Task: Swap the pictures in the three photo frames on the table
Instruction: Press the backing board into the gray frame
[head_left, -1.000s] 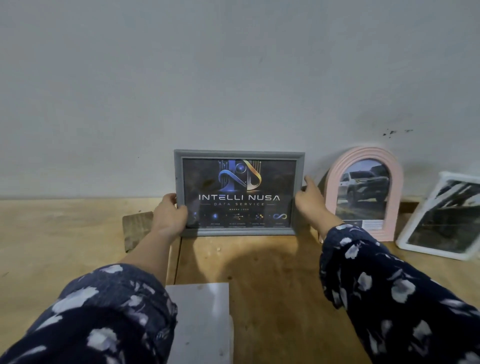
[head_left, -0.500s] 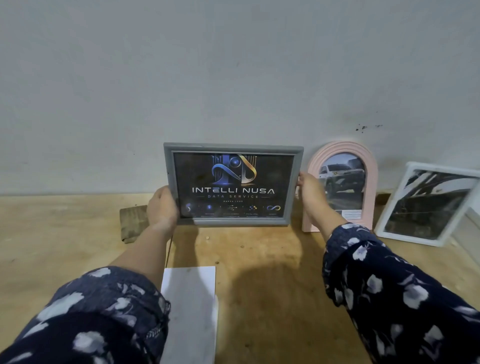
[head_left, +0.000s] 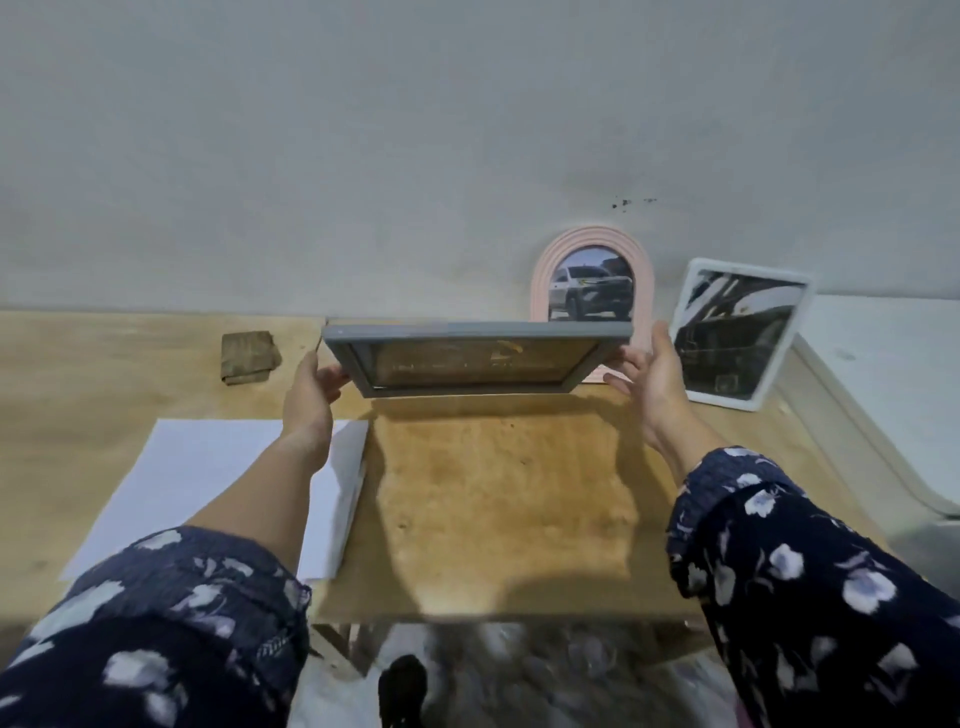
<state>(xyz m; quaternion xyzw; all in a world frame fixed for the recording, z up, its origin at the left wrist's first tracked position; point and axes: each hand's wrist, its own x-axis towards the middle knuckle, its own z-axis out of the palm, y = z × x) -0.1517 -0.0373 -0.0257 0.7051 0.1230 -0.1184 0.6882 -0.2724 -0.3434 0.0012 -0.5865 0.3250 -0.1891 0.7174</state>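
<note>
Above wooden table (head_left: 498, 493), both hands holding grey frame (head_left: 475, 358) tilted nearly flat, glass up. Left hand (head_left: 309, 400) gripping left edge, right hand (head_left: 652, 379) gripping right edge. Pink arched frame (head_left: 592, 249), white frame (head_left: 737, 338) standing behind, pictures still inside; swapping seemingly just starting. Frame's lettering unreadable at this angle.

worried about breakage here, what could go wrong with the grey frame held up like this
1. The grey frame is off the table, tipped glass side down, held only at its two short ends by the left hand and right hand; a loose grip could drop it onto the wooden table.
2. The pink arched frame stands right behind the right hand; a backward nudge may topple it.
3. The white frame leans close by, also within reach of a knock.
</note>
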